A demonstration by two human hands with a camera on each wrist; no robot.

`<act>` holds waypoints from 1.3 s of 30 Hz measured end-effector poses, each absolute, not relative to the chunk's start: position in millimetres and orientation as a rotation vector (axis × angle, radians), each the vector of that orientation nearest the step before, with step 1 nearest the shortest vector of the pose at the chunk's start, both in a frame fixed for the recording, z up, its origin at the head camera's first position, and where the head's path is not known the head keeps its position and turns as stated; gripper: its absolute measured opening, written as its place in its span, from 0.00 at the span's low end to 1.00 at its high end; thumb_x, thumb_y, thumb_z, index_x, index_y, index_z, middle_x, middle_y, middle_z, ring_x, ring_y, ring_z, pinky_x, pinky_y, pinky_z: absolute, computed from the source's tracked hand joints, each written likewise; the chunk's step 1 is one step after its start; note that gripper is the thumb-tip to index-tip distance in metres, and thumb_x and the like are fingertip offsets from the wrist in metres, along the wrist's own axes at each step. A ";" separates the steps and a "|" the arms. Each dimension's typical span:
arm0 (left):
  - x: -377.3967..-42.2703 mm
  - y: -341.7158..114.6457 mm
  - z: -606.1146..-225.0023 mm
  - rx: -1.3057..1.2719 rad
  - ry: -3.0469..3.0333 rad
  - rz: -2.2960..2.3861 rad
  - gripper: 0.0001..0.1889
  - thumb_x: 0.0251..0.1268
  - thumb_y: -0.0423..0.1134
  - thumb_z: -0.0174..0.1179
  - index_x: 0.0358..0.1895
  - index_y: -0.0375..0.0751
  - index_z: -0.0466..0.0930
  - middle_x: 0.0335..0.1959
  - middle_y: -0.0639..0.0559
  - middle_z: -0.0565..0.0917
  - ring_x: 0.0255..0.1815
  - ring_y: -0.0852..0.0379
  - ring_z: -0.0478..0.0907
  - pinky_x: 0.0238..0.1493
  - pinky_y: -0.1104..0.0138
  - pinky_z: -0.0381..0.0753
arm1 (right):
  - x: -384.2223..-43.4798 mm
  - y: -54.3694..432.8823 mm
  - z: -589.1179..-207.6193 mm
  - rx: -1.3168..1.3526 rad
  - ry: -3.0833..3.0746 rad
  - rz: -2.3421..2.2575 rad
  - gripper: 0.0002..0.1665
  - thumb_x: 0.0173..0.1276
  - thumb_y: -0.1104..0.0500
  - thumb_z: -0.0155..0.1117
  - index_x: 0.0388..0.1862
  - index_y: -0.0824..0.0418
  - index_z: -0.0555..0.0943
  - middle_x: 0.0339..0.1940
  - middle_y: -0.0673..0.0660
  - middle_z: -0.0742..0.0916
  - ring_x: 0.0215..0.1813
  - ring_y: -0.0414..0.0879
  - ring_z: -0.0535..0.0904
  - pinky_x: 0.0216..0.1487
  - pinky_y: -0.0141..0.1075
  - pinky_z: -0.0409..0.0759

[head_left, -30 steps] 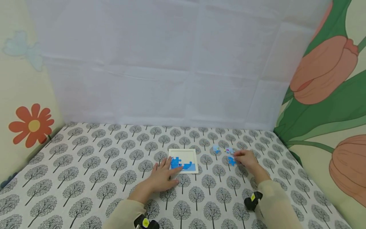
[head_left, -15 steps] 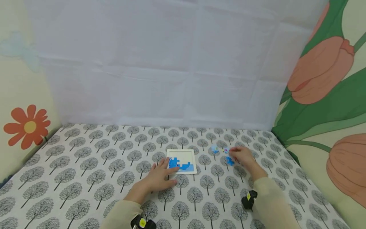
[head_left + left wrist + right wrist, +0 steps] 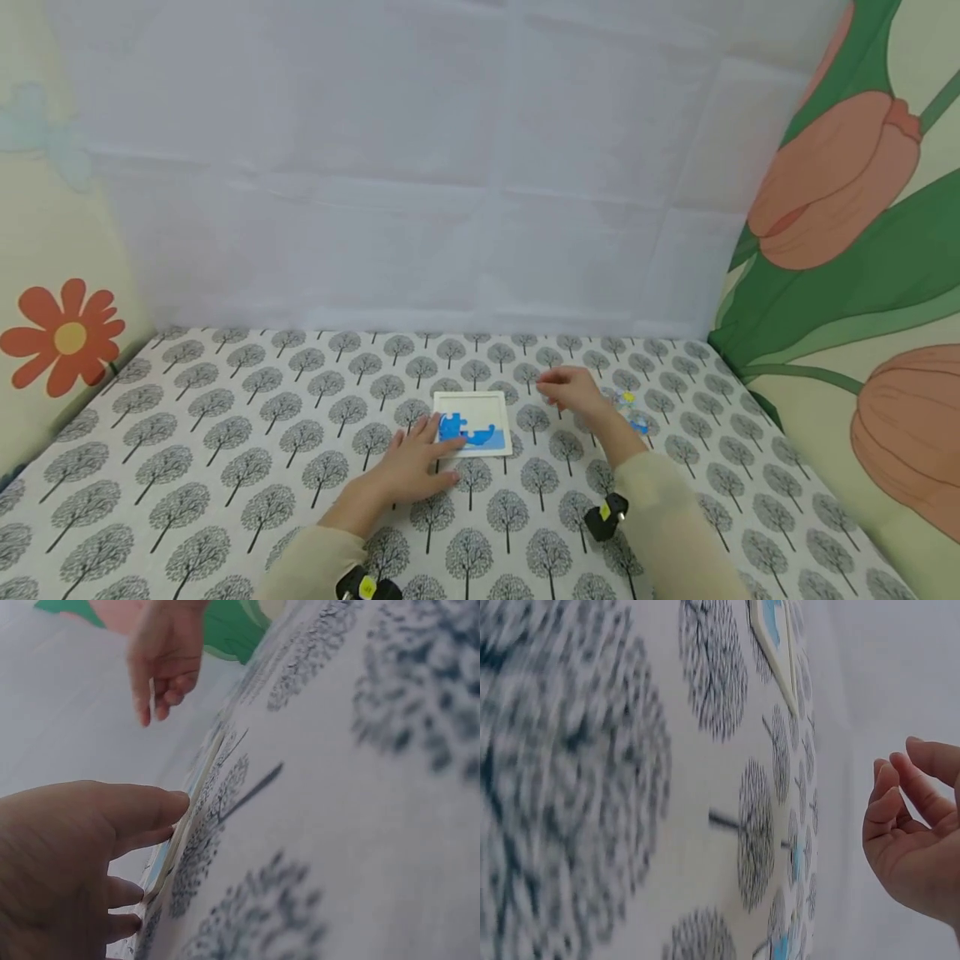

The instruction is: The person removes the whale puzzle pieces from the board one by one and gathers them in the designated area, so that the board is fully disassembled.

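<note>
Head: wrist label (image 3: pixel 367 588) (unreadable); left hand (image 3: pixel 408 468) at puzzle (image 3: pixel 491 437).

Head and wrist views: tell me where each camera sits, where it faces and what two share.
Head: worn on the head, facing forward and down over the white tree-print cloth; left hand, right hand and beige fabric sleeves show.
Left wrist: on the left wrist, looking along the left hand; both hands show.
Right wrist: on the right wrist, looking across the cloth; only the right hand shows.
Shared: both wrist views catch the right hand and part of the square white puzzle frame.
</note>
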State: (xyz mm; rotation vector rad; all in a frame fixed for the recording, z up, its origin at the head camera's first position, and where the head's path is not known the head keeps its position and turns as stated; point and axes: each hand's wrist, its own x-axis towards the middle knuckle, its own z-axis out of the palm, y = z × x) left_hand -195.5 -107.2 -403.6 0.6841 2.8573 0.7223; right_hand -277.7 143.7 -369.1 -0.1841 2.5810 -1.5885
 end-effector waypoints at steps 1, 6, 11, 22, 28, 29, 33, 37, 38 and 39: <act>-195.6 -107.5 -402.9 0.695 2.867 0.702 0.27 0.57 0.48 0.53 0.60 0.45 0.65 0.64 0.33 0.48 0.64 0.37 0.40 0.56 0.42 0.37 | -277.7 138.4 -369.4 -0.198 2.581 -1.593 0.12 0.59 0.64 0.57 0.40 0.71 0.77 0.30 0.55 0.80 0.28 0.46 0.74 0.29 0.37 0.73; -197.8 -108.2 -400.2 0.772 2.948 0.617 0.26 0.57 0.49 0.53 0.59 0.44 0.66 0.63 0.40 0.56 0.63 0.41 0.48 0.54 0.40 0.42 | -280.9 115.1 -377.9 -0.234 2.565 -1.558 0.11 0.58 0.62 0.58 0.39 0.67 0.78 0.31 0.54 0.80 0.29 0.46 0.75 0.30 0.37 0.74; -198.2 -112.7 -398.1 0.868 2.995 0.570 0.25 0.57 0.47 0.54 0.58 0.41 0.68 0.61 0.43 0.62 0.62 0.43 0.53 0.53 0.40 0.45 | -279.7 96.0 -382.8 -0.274 2.538 -1.497 0.12 0.59 0.61 0.59 0.39 0.66 0.78 0.30 0.53 0.81 0.28 0.44 0.75 0.27 0.35 0.74; -189.9 -120.4 -396.7 1.092 2.830 0.486 0.29 0.56 0.51 0.53 0.60 0.41 0.65 0.63 0.45 0.58 0.63 0.45 0.50 0.53 0.39 0.43 | -279.3 70.1 -394.8 -0.337 2.446 -1.501 0.12 0.57 0.61 0.60 0.40 0.66 0.77 0.27 0.54 0.78 0.26 0.43 0.74 0.27 0.33 0.75; -187.3 -121.5 -399.6 1.077 2.789 0.528 0.28 0.56 0.48 0.53 0.60 0.40 0.64 0.63 0.46 0.58 0.63 0.46 0.51 0.55 0.41 0.43 | -277.5 66.9 -402.1 -0.392 2.433 -1.462 0.12 0.58 0.61 0.59 0.40 0.66 0.78 0.29 0.54 0.77 0.28 0.43 0.74 0.29 0.34 0.76; -186.8 -121.6 -400.3 1.078 2.785 0.540 0.28 0.56 0.47 0.53 0.60 0.39 0.64 0.63 0.46 0.58 0.63 0.46 0.51 0.55 0.41 0.44 | -276.8 66.3 -402.9 -0.387 2.445 -1.447 0.12 0.58 0.61 0.59 0.40 0.66 0.78 0.29 0.54 0.77 0.28 0.43 0.74 0.29 0.34 0.76; -185.7 -122.0 -403.2 1.090 2.782 0.569 0.27 0.56 0.44 0.53 0.60 0.39 0.64 0.63 0.46 0.58 0.63 0.45 0.51 0.54 0.41 0.44 | -274.2 64.9 -404.9 -0.408 2.509 -1.371 0.12 0.58 0.60 0.59 0.40 0.64 0.79 0.30 0.52 0.77 0.31 0.43 0.73 0.31 0.34 0.75; -186.2 -122.6 -405.0 1.088 2.776 0.585 0.28 0.56 0.44 0.52 0.60 0.38 0.63 0.63 0.46 0.58 0.64 0.46 0.50 0.54 0.41 0.43 | -273.4 64.0 -405.3 -0.459 2.575 -1.254 0.14 0.58 0.58 0.60 0.43 0.60 0.79 0.32 0.50 0.78 0.33 0.43 0.72 0.33 0.34 0.72; -186.4 -122.9 -405.5 1.086 2.775 0.584 0.28 0.56 0.44 0.52 0.60 0.39 0.63 0.64 0.46 0.57 0.64 0.46 0.50 0.55 0.41 0.43 | -273.3 63.7 -405.2 -0.474 2.588 -1.222 0.14 0.57 0.57 0.61 0.43 0.59 0.79 0.32 0.50 0.78 0.33 0.42 0.72 0.32 0.35 0.72; -186.5 -123.2 -405.9 1.083 2.772 0.588 0.28 0.56 0.44 0.52 0.61 0.39 0.63 0.64 0.46 0.57 0.64 0.46 0.49 0.55 0.41 0.43 | -273.3 63.1 -404.9 -0.479 2.591 -1.195 0.15 0.57 0.57 0.61 0.44 0.58 0.79 0.31 0.49 0.78 0.33 0.42 0.72 0.33 0.35 0.71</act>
